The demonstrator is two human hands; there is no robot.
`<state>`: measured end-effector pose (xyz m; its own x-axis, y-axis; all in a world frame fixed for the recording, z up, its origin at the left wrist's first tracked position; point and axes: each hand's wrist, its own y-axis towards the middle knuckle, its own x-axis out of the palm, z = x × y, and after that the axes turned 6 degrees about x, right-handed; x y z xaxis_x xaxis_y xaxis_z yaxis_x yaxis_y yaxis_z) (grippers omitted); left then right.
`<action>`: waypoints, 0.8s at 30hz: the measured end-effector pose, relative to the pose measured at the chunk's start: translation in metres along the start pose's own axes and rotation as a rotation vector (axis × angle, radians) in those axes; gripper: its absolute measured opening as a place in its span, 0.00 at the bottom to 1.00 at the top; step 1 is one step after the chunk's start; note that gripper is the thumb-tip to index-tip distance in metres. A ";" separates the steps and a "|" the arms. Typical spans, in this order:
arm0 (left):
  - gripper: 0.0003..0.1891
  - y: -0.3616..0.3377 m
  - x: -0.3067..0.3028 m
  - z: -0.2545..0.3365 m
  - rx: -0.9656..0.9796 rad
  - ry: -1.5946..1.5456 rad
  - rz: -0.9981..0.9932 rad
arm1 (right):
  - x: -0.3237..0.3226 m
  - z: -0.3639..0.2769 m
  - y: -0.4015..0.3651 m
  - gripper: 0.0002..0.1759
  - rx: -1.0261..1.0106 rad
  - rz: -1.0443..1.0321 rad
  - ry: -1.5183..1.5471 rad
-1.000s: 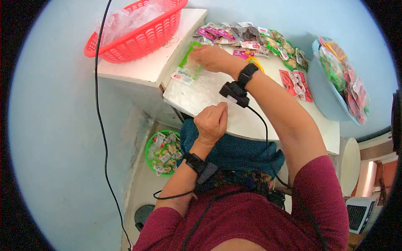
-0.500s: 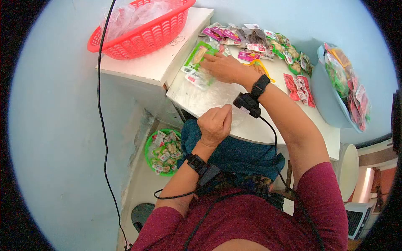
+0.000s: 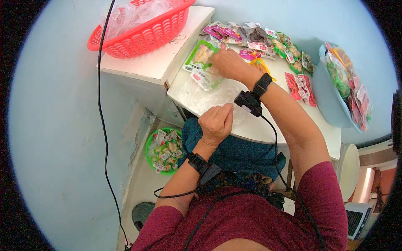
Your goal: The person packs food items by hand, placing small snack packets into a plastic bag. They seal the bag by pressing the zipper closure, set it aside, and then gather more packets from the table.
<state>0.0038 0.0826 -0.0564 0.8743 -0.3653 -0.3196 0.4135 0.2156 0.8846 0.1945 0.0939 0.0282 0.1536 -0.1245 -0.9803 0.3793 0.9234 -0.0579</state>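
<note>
My left hand (image 3: 216,124) is closed in a fist at the table's near edge, on the rim of a clear plastic bag (image 3: 194,95) that lies flat on the white top. Farther out, my right hand (image 3: 232,65) has its fingers curled down among food packets; what they grip is hidden. Touching its left side is a green-edged packet (image 3: 204,53) with pale food inside. A clear packet with a white label (image 3: 204,78) lies just below that one. Right of the hand is a yellow-edged packet (image 3: 261,68), partly covered by the wrist.
Several purple-labelled and dark packets (image 3: 226,32) line the back, with green packets (image 3: 289,50) and red packets (image 3: 300,88) to the right. A blue tub (image 3: 331,106) holds more. A red basket (image 3: 146,39) stands left; a green basket (image 3: 147,152) sits on the floor. A black cable (image 3: 101,104) hangs left.
My right hand has shifted slightly right, and its spread fingers have curled in. More of the green-edged packet shows. The white-labelled packet has moved a little right. My left hand stays put.
</note>
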 end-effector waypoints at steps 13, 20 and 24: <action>0.07 -0.004 0.001 -0.005 0.019 -0.034 0.006 | 0.015 -0.042 0.028 0.29 0.064 0.156 0.186; 0.06 -0.004 -0.001 -0.002 -0.018 -0.048 -0.017 | 0.011 -0.041 0.026 0.27 -0.124 0.107 0.299; 0.05 -0.004 0.000 -0.002 -0.033 -0.033 -0.028 | 0.030 -0.027 0.039 0.23 -0.266 0.145 0.353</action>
<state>0.0024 0.0833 -0.0601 0.8538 -0.4009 -0.3322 0.4462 0.2346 0.8636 0.1895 0.1360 -0.0082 -0.1499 0.1010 -0.9835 0.1228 0.9890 0.0829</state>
